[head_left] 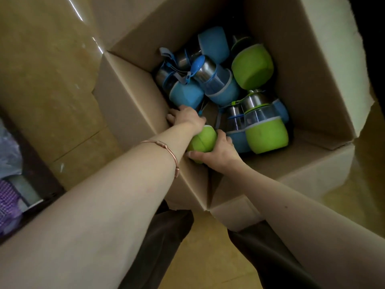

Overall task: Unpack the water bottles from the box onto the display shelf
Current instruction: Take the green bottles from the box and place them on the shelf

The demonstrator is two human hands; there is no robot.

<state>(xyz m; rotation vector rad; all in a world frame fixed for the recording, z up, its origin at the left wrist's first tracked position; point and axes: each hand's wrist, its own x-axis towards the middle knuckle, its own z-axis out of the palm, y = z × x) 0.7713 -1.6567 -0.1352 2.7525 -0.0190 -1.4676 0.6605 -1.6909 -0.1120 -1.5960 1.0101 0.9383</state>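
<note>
An open cardboard box on the floor holds several squat water bottles with steel necks, some blue and some green. My right hand grips a green bottle near the box's near corner, thumb along its underside. My left hand reaches in just above it, against the box's left wall. Its fingertips lie at the base of a blue bottle, and its fingers are hidden from here. Another green bottle lies to the right, and a third green one lies farther back. No display shelf is in view.
The box flaps are spread open on all sides over a glossy tan floor. A dark ledge with purple and plastic-wrapped items sits at the far left. My dark trousers are below the box.
</note>
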